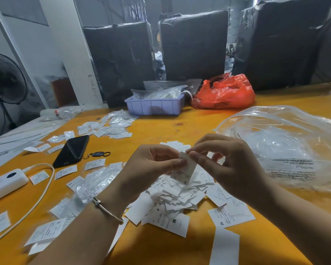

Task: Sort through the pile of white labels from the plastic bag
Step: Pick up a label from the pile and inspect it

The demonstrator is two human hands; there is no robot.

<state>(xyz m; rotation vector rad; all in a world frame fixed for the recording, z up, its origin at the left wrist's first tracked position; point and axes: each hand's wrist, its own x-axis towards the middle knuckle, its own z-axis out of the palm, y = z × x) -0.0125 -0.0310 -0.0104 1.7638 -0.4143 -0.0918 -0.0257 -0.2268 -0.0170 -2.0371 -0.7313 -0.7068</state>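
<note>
At frame centre, the left hand (151,165) and right hand (224,159) each hold a pinching grip on one label (185,169), above the pile (176,196) on the tabletop (161,249). The clear bag (287,146) lies at right.

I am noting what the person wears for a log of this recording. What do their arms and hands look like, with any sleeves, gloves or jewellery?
Both forearms are bare as far as the picture shows, with no sleeves in view and no gloves. The left hand has a thin silver-coloured bangle at the wrist, with a small bead on it. The right hand and its wrist show no jewellery. I see no rings.
</note>
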